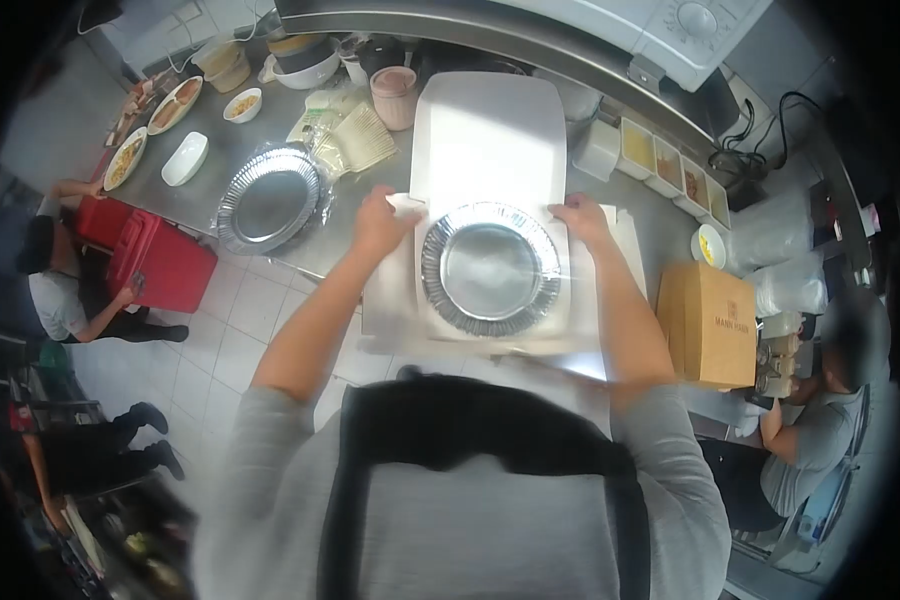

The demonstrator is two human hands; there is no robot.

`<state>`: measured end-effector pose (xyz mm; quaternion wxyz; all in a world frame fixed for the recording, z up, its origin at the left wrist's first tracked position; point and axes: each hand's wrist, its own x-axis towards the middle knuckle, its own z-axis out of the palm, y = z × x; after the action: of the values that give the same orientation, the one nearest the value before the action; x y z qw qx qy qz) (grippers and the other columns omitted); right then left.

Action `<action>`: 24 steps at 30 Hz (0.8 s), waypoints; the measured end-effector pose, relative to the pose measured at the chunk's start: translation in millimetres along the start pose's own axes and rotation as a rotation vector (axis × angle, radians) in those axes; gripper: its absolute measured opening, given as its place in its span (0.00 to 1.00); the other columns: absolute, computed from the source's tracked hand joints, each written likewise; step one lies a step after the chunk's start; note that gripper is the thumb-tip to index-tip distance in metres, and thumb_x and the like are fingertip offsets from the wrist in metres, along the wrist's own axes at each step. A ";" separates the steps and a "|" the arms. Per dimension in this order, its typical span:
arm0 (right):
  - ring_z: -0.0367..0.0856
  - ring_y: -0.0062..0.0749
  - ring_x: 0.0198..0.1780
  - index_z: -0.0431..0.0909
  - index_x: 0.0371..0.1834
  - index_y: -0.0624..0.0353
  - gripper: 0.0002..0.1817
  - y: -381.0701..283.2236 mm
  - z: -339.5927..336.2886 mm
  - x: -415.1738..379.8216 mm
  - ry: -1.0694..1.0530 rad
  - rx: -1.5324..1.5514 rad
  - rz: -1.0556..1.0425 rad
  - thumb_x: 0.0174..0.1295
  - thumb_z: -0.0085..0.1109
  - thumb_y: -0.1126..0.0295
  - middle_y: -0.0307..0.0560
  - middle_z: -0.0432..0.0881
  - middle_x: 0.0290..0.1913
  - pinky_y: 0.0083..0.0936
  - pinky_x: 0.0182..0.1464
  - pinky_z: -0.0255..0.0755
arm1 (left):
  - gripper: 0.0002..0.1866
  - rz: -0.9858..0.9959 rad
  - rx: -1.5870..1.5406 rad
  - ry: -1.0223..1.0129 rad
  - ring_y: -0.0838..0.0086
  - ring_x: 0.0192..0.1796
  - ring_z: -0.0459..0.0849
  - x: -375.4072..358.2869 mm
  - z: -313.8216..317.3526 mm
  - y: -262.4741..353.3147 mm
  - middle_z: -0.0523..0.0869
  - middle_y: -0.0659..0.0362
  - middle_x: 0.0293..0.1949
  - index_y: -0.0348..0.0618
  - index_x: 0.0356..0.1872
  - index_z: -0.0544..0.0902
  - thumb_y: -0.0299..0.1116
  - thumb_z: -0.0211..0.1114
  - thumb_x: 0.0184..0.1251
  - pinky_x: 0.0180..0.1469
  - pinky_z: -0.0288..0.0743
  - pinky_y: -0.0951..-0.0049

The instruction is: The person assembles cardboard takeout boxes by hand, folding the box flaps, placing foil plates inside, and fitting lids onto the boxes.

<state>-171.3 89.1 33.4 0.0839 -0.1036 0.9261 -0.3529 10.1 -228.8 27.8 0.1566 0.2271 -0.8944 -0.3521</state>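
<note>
A white cardboard box [490,140] lies in front of me with its lid raised away from me. Inside its base rests a round foil tray [440,290] with a crimped rim. My left hand [383,224] is closed on the box's left corner flap, near the lid's fold. On the opposite side, my right hand [584,217] pinches the right corner flap between thumb and fingers. More white card sticks out beneath the box on both sides. Left of my left arm, a stack of foil trays [232,208] sits in clear plastic wrap.
A brown cardboard box [705,325] stands at right, near a row of ingredient containers [662,165]. Plates and bowls line the far left counter, including a white dish [184,159]. People work at left beside a red bin [165,262] and at right.
</note>
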 end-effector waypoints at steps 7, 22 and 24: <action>0.86 0.45 0.38 0.84 0.41 0.65 0.25 -1.7 -5.9 54.0 -0.118 -0.032 -0.146 0.53 0.68 0.52 0.55 0.87 0.37 0.34 0.44 0.76 | 0.25 -0.079 0.076 -0.331 0.49 0.41 0.83 97.0 25.2 6.2 0.85 0.42 0.38 0.36 0.39 0.84 0.53 0.64 0.61 0.49 0.76 0.58; 0.84 0.54 0.39 0.83 0.40 0.65 0.15 55.9 1.0 -14.4 -0.039 0.006 -0.505 0.59 0.62 0.63 0.60 0.85 0.34 0.36 0.44 0.77 | 0.16 0.347 0.282 -0.483 0.45 0.42 0.83 17.3 11.1 7.7 0.85 0.41 0.37 0.35 0.39 0.83 0.41 0.58 0.67 0.46 0.76 0.54; 0.84 0.55 0.40 0.83 0.40 0.65 0.15 56.2 1.7 -22.6 -0.029 0.033 -0.554 0.60 0.60 0.63 0.61 0.85 0.36 0.37 0.46 0.76 | 0.17 0.338 0.174 -0.456 0.47 0.42 0.83 8.0 13.3 7.1 0.85 0.42 0.36 0.35 0.41 0.83 0.42 0.59 0.67 0.47 0.76 0.56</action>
<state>-156.5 134.7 -3.7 -0.0011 -0.3565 0.8553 -0.3759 -4.7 -220.9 24.3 -0.0118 0.0026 -0.9584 -0.2850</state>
